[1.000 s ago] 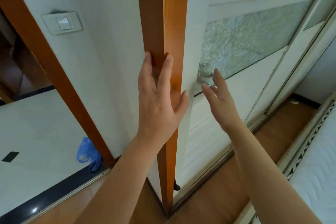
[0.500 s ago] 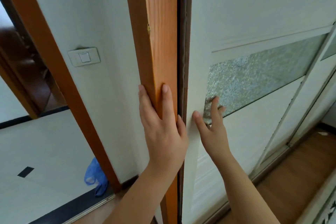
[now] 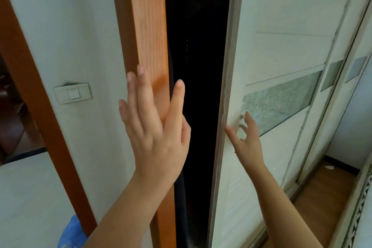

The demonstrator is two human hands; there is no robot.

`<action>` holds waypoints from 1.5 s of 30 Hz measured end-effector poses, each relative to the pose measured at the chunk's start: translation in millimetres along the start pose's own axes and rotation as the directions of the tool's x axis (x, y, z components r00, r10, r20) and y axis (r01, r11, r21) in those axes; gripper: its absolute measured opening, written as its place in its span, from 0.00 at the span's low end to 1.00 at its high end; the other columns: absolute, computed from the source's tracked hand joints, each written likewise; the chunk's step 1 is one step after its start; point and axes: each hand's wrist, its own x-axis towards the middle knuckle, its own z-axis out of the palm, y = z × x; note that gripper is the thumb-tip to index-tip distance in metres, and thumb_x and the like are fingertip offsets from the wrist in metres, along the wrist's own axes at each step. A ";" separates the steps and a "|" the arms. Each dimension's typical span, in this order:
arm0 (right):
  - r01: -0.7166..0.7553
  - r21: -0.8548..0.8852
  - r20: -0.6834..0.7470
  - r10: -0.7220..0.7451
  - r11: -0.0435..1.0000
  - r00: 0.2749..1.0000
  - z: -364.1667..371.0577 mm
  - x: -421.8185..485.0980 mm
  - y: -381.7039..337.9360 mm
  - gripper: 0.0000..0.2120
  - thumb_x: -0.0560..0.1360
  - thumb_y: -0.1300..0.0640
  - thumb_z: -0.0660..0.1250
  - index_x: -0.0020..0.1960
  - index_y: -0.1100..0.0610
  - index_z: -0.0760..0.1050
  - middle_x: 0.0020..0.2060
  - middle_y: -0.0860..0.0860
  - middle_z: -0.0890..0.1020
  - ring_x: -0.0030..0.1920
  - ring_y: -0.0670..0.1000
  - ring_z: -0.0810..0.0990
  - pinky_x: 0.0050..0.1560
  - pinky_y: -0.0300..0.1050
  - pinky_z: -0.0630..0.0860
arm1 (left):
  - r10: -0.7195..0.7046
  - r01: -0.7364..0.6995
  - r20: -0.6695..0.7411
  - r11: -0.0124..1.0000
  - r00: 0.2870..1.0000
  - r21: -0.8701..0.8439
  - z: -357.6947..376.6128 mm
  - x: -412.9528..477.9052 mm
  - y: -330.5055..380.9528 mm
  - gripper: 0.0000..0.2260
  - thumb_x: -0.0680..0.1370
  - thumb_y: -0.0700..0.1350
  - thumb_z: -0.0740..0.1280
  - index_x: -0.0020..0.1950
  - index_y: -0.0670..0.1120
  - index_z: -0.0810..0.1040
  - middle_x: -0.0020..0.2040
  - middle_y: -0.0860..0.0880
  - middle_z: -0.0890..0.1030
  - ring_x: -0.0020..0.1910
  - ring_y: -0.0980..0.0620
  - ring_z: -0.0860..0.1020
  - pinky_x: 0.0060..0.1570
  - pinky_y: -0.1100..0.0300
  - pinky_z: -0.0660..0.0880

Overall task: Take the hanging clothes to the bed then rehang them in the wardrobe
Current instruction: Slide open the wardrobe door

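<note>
Two hands, fingers spread: left hand (image 3: 159, 137) over wooden post (image 3: 145, 26), right hand (image 3: 245, 139) on sliding door (image 3: 281, 16). Wardrobe gap (image 3: 197, 46) dark, contents indiscernible.

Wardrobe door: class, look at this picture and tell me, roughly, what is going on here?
A person stands at a sliding wardrobe door, partly open on a dark gap. The right hand, fingers straight, touches the door near its edge, beside the frosted glass panel. The left hand is spread open at the orange wooden frame. Nothing can be made out inside.
</note>
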 end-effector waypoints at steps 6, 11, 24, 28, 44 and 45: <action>0.187 -0.190 -0.114 -0.211 0.964 0.971 7.5 24.6 -25.7 0.33 0.76 0.54 0.63 0.75 0.49 0.49 0.70 0.55 0.63 0.70 0.53 0.65 0.65 0.42 0.62 | -0.132 0.129 0.029 0.988 0.991 0.082 9.9 10.9 -4.7 0.29 0.75 0.35 0.64 0.73 0.41 0.57 0.70 0.31 0.60 0.69 0.37 0.62 0.67 0.51 0.61; 0.190 -0.211 -0.125 -0.219 0.959 0.968 -1.2 38.1 -13.3 0.31 0.77 0.56 0.61 0.75 0.49 0.50 0.69 0.56 0.66 0.69 0.54 0.66 0.63 0.41 0.63 | -0.129 0.129 -0.003 0.991 0.992 0.026 9.0 9.0 -5.4 0.30 0.72 0.33 0.66 0.72 0.40 0.61 0.70 0.32 0.61 0.69 0.38 0.62 0.67 0.51 0.62; 0.176 -0.253 -0.201 -0.230 0.951 0.952 -28.9 86.8 22.4 0.32 0.76 0.55 0.64 0.75 0.49 0.53 0.58 0.61 0.69 0.48 0.52 0.70 0.52 0.33 0.61 | -0.287 0.285 0.017 0.957 0.958 0.058 1.7 14.1 13.5 0.32 0.71 0.31 0.66 0.73 0.45 0.60 0.72 0.36 0.60 0.69 0.39 0.63 0.60 0.54 0.65; 0.209 -0.233 -0.235 -0.264 0.950 0.935 -35.4 109.0 40.6 0.32 0.75 0.57 0.65 0.74 0.49 0.54 0.56 0.63 0.68 0.53 0.59 0.72 0.55 0.41 0.64 | -0.384 0.379 0.002 0.913 0.923 0.147 4.0 16.7 32.5 0.33 0.72 0.31 0.66 0.74 0.45 0.57 0.72 0.36 0.61 0.67 0.38 0.64 0.60 0.55 0.63; 0.397 -0.166 -0.219 -0.426 0.903 0.878 -69.5 146.6 73.5 0.31 0.72 0.62 0.69 0.72 0.59 0.62 0.52 0.70 0.71 0.51 0.65 0.71 0.52 0.47 0.66 | -0.613 0.586 0.037 0.769 0.789 0.254 0.0 27.6 54.8 0.37 0.76 0.38 0.65 0.75 0.58 0.45 0.76 0.49 0.52 0.74 0.45 0.55 0.70 0.44 0.61; 0.393 -0.170 -0.225 -0.424 0.904 0.877 -71.3 149.4 75.7 0.31 0.72 0.62 0.69 0.72 0.59 0.62 0.52 0.70 0.70 0.51 0.66 0.71 0.52 0.49 0.68 | -0.618 0.592 0.039 0.766 0.785 0.250 0.1 27.2 55.1 0.37 0.76 0.38 0.65 0.75 0.58 0.45 0.76 0.49 0.52 0.74 0.46 0.55 0.70 0.44 0.61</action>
